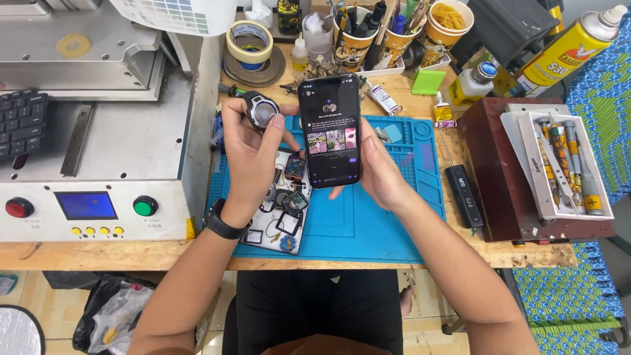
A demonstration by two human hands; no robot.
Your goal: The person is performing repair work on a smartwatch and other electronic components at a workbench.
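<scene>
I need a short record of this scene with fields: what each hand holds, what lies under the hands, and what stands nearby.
left hand: holds a round watch case in its fingers
right hand: holds a smartphone upright, screen lit
under the hands: blue work mat with a tray of small watch parts
left side: grey machine with red and green buttons
right side: rack of screwdrivers, yellow spray can
back: tape rolls, cups of tools
</scene>
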